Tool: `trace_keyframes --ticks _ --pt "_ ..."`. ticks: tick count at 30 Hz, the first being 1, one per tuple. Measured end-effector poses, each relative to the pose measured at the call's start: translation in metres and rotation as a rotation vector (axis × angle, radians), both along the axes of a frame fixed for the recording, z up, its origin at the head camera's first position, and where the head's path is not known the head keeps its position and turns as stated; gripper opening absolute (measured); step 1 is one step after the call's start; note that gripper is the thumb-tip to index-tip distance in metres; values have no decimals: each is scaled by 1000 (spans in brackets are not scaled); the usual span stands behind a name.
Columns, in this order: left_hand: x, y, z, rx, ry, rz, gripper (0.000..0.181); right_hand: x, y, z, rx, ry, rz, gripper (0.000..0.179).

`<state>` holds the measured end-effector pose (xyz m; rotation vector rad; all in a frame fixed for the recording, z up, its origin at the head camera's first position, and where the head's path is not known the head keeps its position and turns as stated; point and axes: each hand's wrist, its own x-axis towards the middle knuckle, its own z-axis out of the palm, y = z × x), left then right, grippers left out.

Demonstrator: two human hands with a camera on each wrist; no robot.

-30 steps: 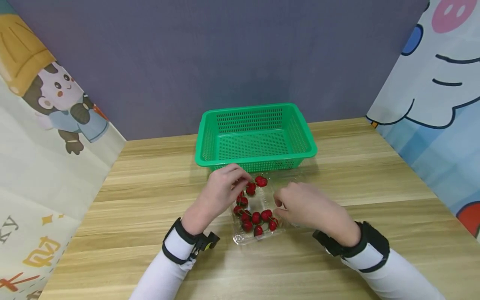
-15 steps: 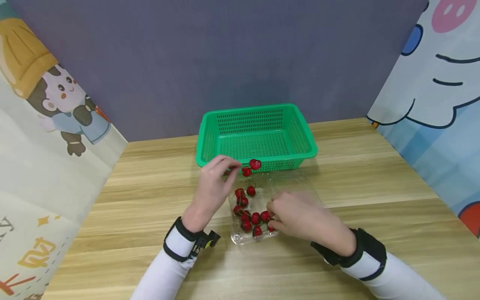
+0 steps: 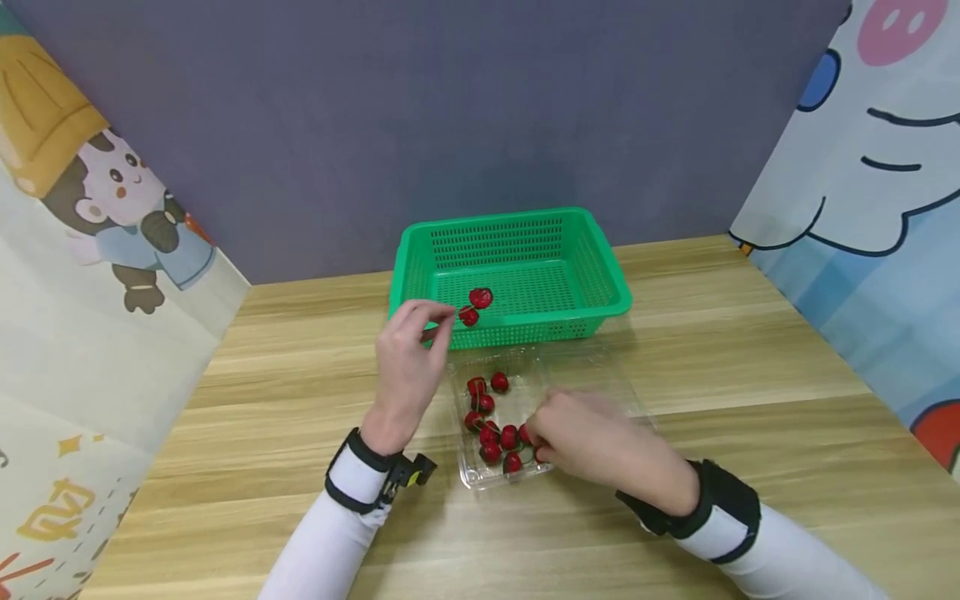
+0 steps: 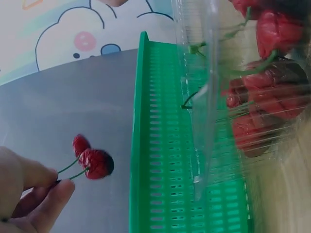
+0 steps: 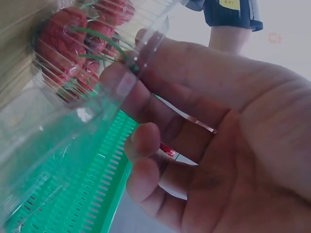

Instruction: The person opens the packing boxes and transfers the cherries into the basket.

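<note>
My left hand [image 3: 408,362] pinches the joined green stems of a pair of red cherries [image 3: 481,297] between thumb and fingertips. The pair hangs over the near rim of the green basket [image 3: 622,296] in the head view; the stems [image 4: 68,168] show in the left wrist view. My right hand [image 3: 600,437] reaches into the right side of a clear plastic box [image 3: 471,481] holding several cherries [image 3: 490,452]. Its thumb and index finger close on a green cherry stem [image 5: 114,43], seen through the box wall in the right wrist view. This hand partly hides the cherries at the box's right.
The box's clear lid [image 3: 585,362] lies folded out to the right, partly behind the right forearm. The basket stands directly behind the box, near the grey back panel [image 3: 480,108]. Printed cartoon panels [image 3: 870,192] flank the wooden table [image 3: 300,375].
My left hand has lifted the cherry pair out of the box, moving it up and away over the basket's rim. My right hand has shifted left and slightly lower, onto the cherries at the box's right.
</note>
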<state>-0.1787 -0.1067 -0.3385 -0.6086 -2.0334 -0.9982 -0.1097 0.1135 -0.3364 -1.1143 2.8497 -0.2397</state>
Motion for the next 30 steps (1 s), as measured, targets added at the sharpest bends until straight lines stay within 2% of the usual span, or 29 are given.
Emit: trace_keyframes --ticks 7,17,30 --pt "-4 -6 -2 15 -11 73 7 0 -2 -3 -10 29 6 22" --pt "-11 -14 -6 -29 -20 147 5 -1 -2 -2 -61 32 5 16" --pt "-22 -23 -18 -89 -56 185 6 -4 0 0 -86 59 -5 18"
